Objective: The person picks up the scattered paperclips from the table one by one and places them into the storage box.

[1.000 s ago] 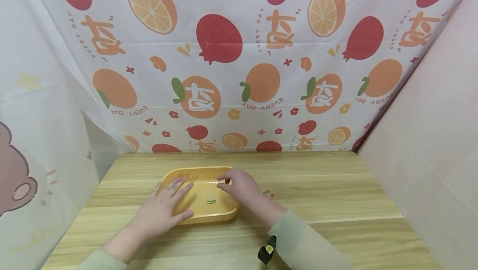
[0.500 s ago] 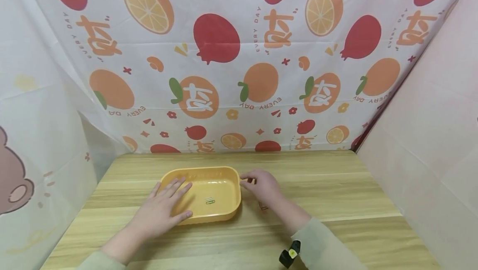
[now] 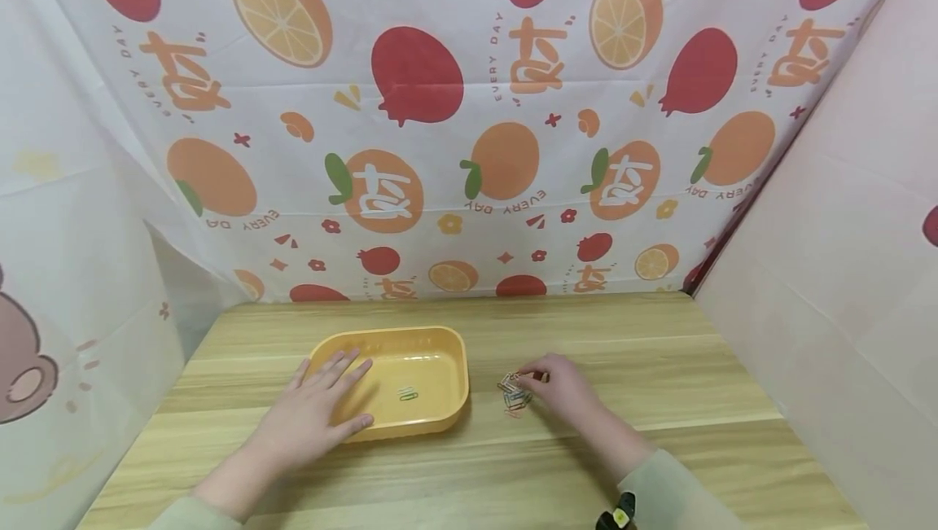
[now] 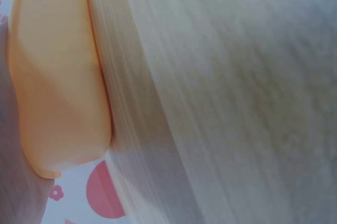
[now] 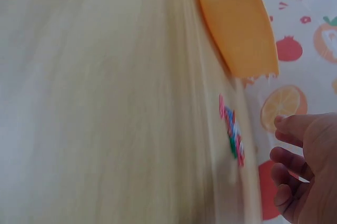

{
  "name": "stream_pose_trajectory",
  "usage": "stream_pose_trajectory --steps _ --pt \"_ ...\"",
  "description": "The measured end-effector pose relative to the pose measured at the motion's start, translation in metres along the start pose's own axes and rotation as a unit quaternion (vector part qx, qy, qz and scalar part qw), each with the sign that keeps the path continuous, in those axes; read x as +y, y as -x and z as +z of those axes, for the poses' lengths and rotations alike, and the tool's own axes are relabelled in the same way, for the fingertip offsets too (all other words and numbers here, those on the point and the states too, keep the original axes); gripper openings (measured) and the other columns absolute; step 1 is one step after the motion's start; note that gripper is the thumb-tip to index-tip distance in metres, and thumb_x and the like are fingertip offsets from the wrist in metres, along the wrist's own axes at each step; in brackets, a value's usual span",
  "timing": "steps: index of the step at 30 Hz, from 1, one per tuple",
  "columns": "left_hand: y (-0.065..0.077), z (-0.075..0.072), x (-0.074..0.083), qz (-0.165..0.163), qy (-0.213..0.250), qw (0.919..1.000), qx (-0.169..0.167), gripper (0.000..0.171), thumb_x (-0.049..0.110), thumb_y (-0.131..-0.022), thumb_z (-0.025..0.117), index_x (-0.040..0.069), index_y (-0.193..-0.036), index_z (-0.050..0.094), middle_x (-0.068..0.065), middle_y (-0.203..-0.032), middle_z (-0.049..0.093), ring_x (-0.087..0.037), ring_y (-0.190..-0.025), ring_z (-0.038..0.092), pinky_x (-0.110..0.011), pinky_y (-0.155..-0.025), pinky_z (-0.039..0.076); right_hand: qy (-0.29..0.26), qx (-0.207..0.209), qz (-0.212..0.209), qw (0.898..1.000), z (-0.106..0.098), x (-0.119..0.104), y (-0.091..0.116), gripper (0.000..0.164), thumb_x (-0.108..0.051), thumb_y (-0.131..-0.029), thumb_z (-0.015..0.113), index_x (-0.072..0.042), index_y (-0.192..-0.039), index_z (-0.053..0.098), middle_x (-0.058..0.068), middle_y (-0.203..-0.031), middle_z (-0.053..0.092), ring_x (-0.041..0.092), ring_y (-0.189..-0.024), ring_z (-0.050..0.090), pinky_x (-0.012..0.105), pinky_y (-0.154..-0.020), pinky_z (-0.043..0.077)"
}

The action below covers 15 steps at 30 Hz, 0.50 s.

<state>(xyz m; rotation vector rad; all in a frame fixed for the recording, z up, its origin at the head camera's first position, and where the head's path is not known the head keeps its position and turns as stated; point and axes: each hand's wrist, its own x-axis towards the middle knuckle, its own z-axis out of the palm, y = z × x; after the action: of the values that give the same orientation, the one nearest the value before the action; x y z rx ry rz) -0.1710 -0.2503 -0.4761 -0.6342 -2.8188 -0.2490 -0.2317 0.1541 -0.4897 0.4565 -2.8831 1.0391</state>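
Right fingers (image 5: 290, 161) now at part-hidden paperclips (image 5: 232, 132)

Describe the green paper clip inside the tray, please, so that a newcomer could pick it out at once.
On the wooden table sits a yellow tray, the left hand at its left end. On the tray's floor, near the middle, lies the green paper clip; its colour sets it apart from the paler clips just beyond it.

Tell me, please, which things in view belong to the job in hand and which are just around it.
In the job:
paper clip pile
right hand by it
yellow tray
paper clips inside it
left hand at its left end

Just around:
fruit-print cloth
wood-grain tabletop
black wrist device
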Motion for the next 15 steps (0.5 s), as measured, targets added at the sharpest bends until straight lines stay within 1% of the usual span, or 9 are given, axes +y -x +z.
stream_pose_trajectory --steps 4,9,15 --pt "0.001 0.0 -0.001 -0.002 0.001 1.0 0.0 0.079 0.063 -0.091 0.058 0.02 -0.154 0.039 -0.011 -0.159 0.032 -0.036 -0.146 0.028 -0.05 -0.12 -0.008 0.012 0.002 0.013 1.0 -0.001 0.01 0.003 0.015 -0.027 -0.09 0.074 -0.018 -0.101 0.078 -0.009 -0.086 0.062 0.008 -0.076 0.054 0.026 -0.063 0.047" --pt "0.001 -0.001 -0.001 -0.001 0.001 1.0 0.003 0.079 0.063 -0.091 0.058 0.02 -0.154 0.038 -0.012 -0.159 0.032 -0.036 -0.146 0.028 -0.05 -0.12 -0.007 0.024 0.005 0.021 0.999 0.001 0.014 0.003 0.015 -0.028 -0.089 0.075 -0.019 -0.1 0.079 -0.01 -0.084 0.061 0.008 -0.075 0.053 0.026 -0.063 0.046" --pt "0.0 0.001 0.001 0.011 0.0 0.9997 0.02 0.078 0.062 -0.09 0.06 0.018 -0.152 0.042 -0.013 -0.157 0.035 -0.038 -0.144 0.031 -0.049 -0.12 -0.008 0.041 0.004 0.021 0.999 0.004 0.016 0.0 0.011 -0.027 -0.087 0.077 -0.021 -0.096 0.079 -0.01 -0.083 0.061 0.008 -0.077 0.055 0.03 -0.068 0.049"
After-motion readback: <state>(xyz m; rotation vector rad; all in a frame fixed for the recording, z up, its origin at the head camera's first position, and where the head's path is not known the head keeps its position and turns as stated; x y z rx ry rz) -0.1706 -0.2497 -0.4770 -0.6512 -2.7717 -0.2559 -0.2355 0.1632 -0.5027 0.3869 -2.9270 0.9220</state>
